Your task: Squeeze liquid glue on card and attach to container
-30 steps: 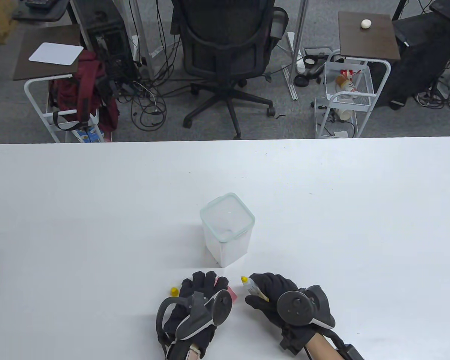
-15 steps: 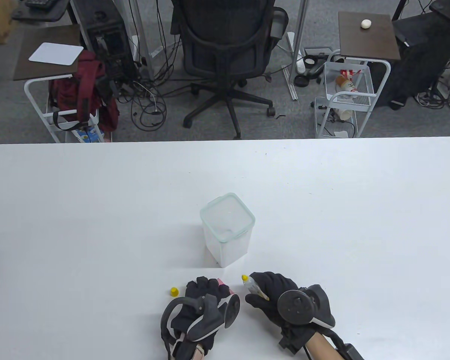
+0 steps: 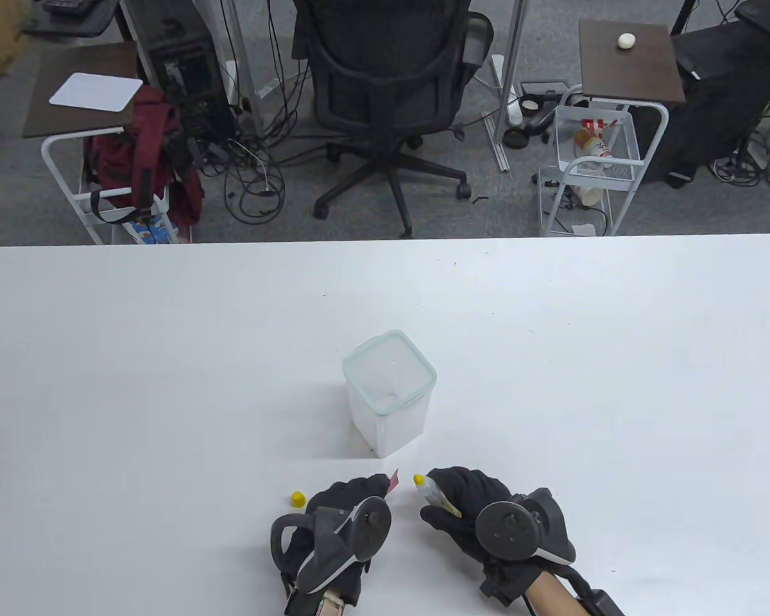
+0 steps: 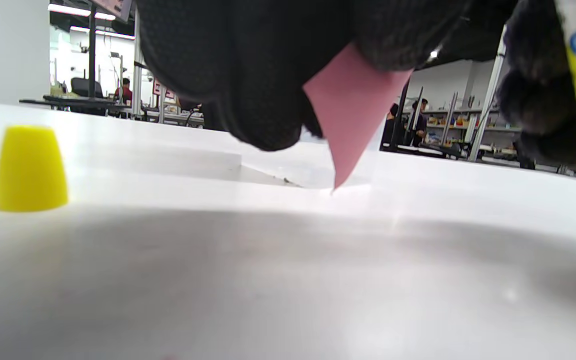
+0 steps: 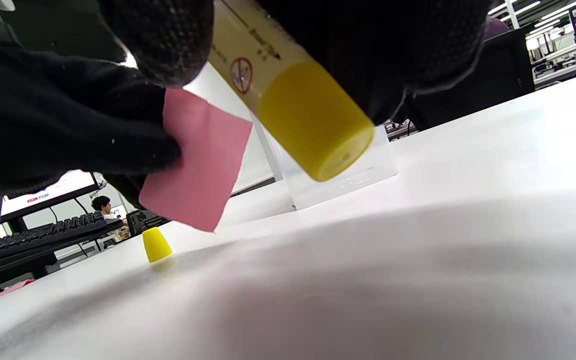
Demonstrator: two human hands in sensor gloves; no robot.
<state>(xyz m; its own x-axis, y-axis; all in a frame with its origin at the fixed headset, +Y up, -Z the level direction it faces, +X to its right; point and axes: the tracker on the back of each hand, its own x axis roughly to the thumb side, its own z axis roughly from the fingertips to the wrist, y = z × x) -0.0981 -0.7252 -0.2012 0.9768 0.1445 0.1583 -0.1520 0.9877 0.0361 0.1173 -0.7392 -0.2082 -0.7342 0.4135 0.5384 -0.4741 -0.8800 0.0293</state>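
Observation:
My left hand pinches a pink card and holds it tilted, one corner touching or nearly touching the table; the card also shows in the left wrist view and the right wrist view. My right hand grips a glue bottle with its yellow tip pointing left toward the card, a short gap apart. The clear lidded container stands upright just beyond both hands. The yellow glue cap stands on the table left of my left hand, and it shows in the left wrist view.
The white table stretches wide on both sides of the container. An office chair, carts and cables stand on the floor beyond the far edge.
My left hand has lifted the pink card from flat under its fingers to a tilted hold, fingers curled around it. My right hand with the glue bottle has barely moved.

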